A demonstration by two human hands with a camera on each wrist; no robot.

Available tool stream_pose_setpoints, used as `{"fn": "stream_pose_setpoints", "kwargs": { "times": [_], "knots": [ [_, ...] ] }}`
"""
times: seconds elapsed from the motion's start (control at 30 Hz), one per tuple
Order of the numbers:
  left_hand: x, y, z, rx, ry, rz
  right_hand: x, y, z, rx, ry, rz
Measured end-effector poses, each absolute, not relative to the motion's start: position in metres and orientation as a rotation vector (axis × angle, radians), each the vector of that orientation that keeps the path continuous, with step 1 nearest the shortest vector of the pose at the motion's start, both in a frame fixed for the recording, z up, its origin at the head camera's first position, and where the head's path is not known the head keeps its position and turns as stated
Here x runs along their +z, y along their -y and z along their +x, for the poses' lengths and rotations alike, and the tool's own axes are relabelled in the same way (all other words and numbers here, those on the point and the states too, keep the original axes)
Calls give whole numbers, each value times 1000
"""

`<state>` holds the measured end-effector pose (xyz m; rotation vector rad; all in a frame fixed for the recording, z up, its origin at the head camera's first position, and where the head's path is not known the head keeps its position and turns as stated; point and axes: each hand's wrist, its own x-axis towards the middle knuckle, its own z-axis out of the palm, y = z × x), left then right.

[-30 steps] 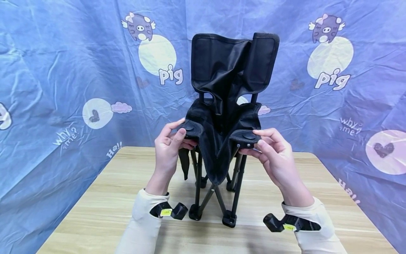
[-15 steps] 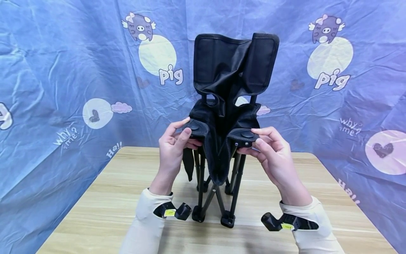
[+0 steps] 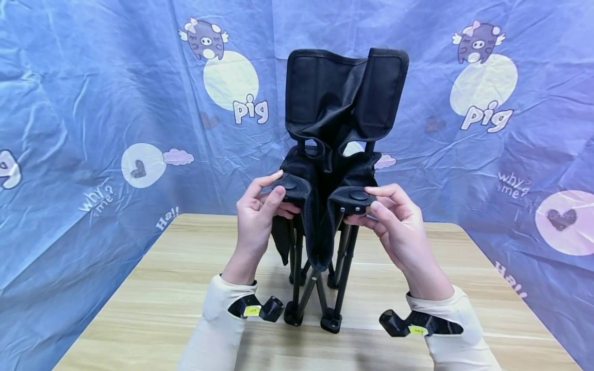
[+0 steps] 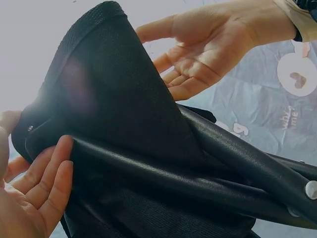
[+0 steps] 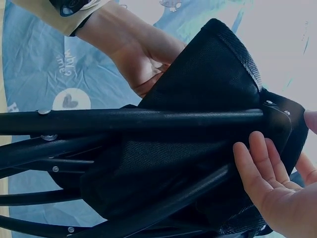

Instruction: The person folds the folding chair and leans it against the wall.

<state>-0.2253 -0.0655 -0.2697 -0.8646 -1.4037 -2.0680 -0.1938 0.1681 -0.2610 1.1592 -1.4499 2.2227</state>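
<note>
A small black folding chair stands upright on the wooden table, partly folded, its fabric seat sagging in a deep V between the front corners. My left hand grips the left front corner, thumb on its front edge and fingers reaching on top and underneath. On the opposite corner, where two rivets show, my right hand pinches in the same way. From below, the left wrist view shows the seat fabric and dark tube legs. Crossed tubes also run under the seat in the right wrist view.
The light wood table carries the chair's black plastic feet. Behind it hangs a blue curtain printed with pigs and words. A black strap dangles at the chair's left side. Each wrist wears a camera on a band.
Both hands have moved inward, the left one more, bringing the front corners closer together. The chair has narrowed, its front feet are nearer each other, and the seat fold is tighter.
</note>
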Motion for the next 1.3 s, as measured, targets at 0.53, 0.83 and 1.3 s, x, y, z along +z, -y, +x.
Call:
{"fn": "stream_pose_setpoints", "kwargs": {
  "times": [0.53, 0.83, 1.3],
  "knots": [
    [-268, 61, -225, -2066, 1420, -882, -260, -166, -194, 2232, 1434, 1195],
    [-267, 59, -224, -2052, 1447, -887, -260, -165, -196, 2250, 1414, 1201],
    [-265, 56, -221, -2059, 1460, -898, -259, -162, -196, 2283, 1372, 1238]
  ]
}}
